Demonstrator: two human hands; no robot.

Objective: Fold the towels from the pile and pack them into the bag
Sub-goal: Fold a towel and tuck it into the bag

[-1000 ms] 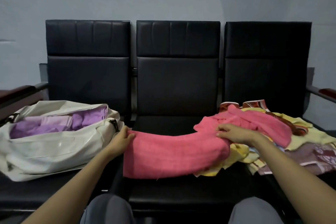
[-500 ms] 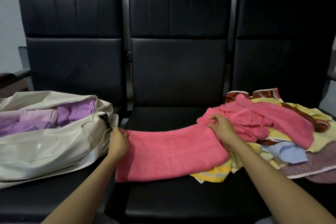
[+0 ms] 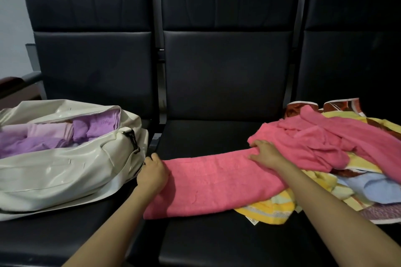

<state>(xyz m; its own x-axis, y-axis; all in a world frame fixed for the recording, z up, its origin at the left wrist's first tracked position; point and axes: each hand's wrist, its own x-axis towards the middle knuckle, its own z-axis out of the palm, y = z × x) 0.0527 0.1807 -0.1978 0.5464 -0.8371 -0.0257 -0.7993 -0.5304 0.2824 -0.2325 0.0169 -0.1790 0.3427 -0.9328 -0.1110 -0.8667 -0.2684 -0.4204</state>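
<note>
The pink towel (image 3: 217,182) is being pulled flatter and straighter across the middle seat (image 3: 206,136), its ends being held lower by the left hand (image 3: 153,174) and the right hand (image 3: 267,154).

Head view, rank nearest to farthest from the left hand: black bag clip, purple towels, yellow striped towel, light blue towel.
1. Black strap clip, on the cream bag's end, beside the left hand.
2. Purple towels, inside the bag.
3. Yellow striped towel, right, seat front.
4. Light blue towel, far-right pile.

Three black padded chairs (image 3: 227,71) joined in row; grey wall (image 3: 10,6) behind; armrest (image 3: 13,84) far left.
</note>
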